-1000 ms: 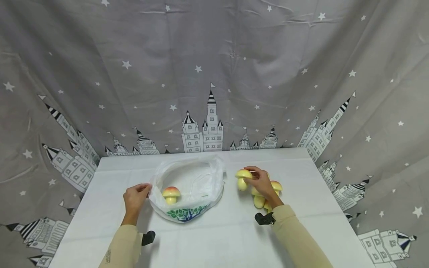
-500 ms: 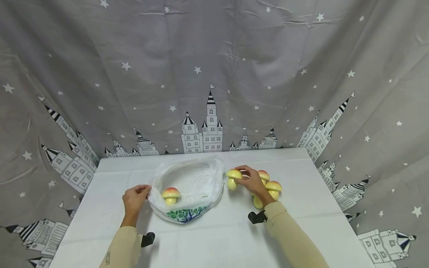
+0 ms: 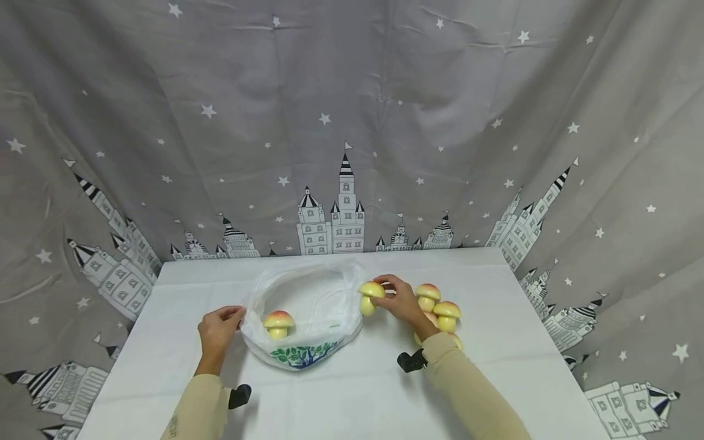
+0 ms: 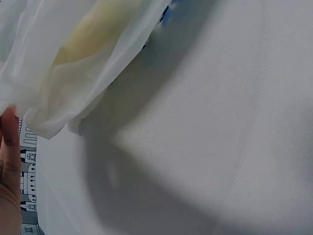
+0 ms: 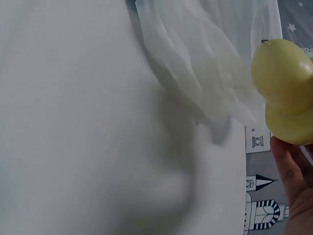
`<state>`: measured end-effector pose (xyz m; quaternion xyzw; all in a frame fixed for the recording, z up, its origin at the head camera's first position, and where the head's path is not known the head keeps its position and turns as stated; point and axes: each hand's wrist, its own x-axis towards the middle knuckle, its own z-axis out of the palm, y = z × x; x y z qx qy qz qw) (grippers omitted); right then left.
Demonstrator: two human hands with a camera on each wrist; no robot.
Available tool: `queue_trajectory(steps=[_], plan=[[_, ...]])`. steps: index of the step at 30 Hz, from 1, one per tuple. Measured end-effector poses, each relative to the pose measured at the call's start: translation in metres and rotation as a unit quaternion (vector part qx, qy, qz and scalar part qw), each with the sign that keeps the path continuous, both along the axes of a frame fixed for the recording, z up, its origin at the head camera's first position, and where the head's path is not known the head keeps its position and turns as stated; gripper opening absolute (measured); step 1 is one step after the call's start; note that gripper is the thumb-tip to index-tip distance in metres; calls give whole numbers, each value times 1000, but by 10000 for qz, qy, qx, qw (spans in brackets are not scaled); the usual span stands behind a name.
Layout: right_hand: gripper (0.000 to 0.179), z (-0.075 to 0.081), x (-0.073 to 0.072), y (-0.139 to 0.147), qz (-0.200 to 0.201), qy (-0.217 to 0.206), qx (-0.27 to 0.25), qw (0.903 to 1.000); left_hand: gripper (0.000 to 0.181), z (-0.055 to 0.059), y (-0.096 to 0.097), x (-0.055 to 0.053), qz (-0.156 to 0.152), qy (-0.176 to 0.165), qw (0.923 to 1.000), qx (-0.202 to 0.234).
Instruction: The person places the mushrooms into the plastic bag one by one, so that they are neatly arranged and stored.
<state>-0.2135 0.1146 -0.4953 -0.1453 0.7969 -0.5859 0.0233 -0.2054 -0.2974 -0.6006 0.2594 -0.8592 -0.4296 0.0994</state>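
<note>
A white plastic bag (image 3: 258, 351) with a green and blue tree print lies with its mouth spread wide. Inside it rests one toy mushroom (image 3: 278, 324) with a red-yellow cap, seen through the film in the left wrist view as a yellow shape (image 4: 93, 32). My left hand (image 3: 217, 330) pinches the bag's left rim. My right hand (image 3: 404, 302) holds a second toy mushroom (image 3: 371, 297) by its cap, right at the bag's right rim. In the right wrist view this yellow mushroom (image 5: 283, 76) hangs beside the bag's film; whether they touch I cannot tell.
Several more toy mushrooms (image 3: 447, 315) lie clustered behind my right wrist, partly hidden by the forearm. Everything stands on a white-covered table (image 3: 330, 406). A grey curtain (image 3: 352, 91) with castles and stars hangs along its far edge.
My right hand has carried its mushroom leftward from the cluster to the bag's right rim, uncovering more of the mushrooms behind. My left hand keeps its hold on the bag.
</note>
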Motion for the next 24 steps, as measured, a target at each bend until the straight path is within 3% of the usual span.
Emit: queue_trajectory(steps=[5,7,9,12,19,24], plan=[[43,-5,-1,-13,50,428,-5,9991,30,55,20,23,-211,124,9989,402],[42,-12,-5,-18,-7,480,9,9988,31,66,24,28,-283,118,9987,412],[41,-22,-10,-22,-2,456,15,9990,29,68,26,29,-206,58,9991,358],[41,-33,-14,-28,29,392,61,9992,29,59,22,24,-157,29,9992,360],[43,-40,-18,-40,146,512,81,9985,38,-3,-6,-1,-214,-56,9996,174],[44,-39,-16,-45,291,888,131,9955,37,-29,-14,-9,-71,-21,10000,-59]])
